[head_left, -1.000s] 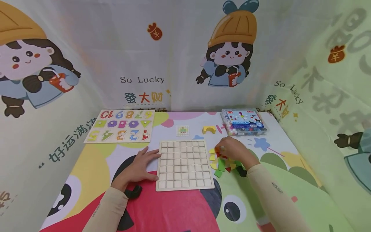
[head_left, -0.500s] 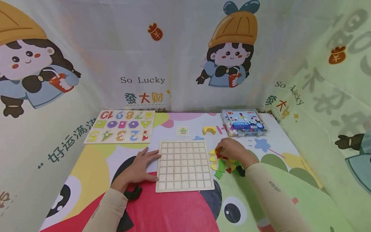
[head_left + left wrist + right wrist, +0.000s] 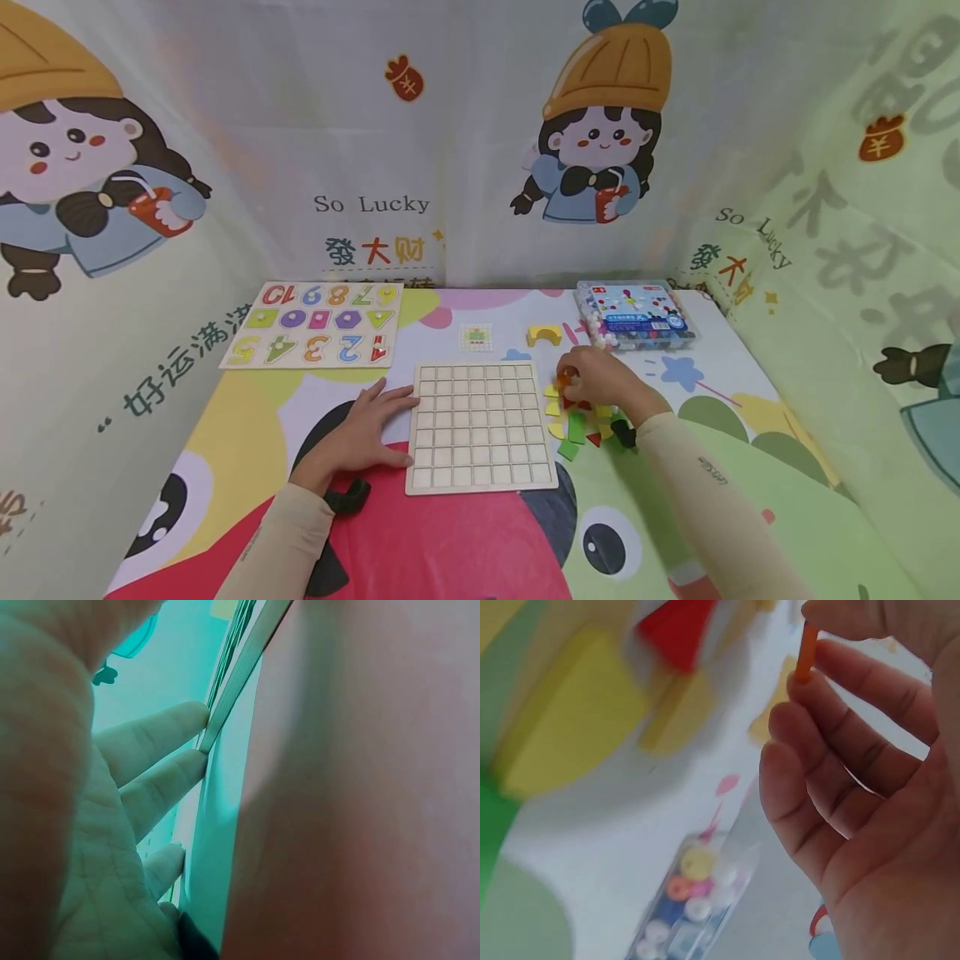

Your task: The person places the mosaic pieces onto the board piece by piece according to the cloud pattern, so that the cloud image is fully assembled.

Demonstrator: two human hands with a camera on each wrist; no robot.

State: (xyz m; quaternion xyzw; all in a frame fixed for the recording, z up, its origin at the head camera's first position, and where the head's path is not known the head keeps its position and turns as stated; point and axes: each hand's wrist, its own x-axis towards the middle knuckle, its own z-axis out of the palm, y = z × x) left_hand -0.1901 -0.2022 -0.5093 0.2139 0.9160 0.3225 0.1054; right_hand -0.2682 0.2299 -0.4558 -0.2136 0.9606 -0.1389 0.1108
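A wooden grid board [image 3: 480, 429] with bare square cells lies in front of the person. The left hand [image 3: 363, 429] lies at its left edge, fingers and thumb extended; in the left wrist view, fingertips [image 3: 196, 716] meet the board's side [image 3: 244, 675]. To the right of the board, the right hand [image 3: 603, 379] pinches a thin orange block [image 3: 807, 652] between thumb and fingers. Close below that hand is a loose pile of small yellow [image 3: 556, 430], green [image 3: 576, 427] and red [image 3: 594, 439] blocks, some hidden by the hand.
A number-and-shape puzzle board [image 3: 313, 327] lies at the back left. Behind the grid are a small pattern card [image 3: 476, 337] and a yellow arch block [image 3: 543, 335]. A clear box of beads [image 3: 637, 315] stands at the back right. Printed cloth walls surround the table.
The right hand has risen slightly away from the pile with the orange block. The left hand stays at the board's edge. The head view has shifted a little.
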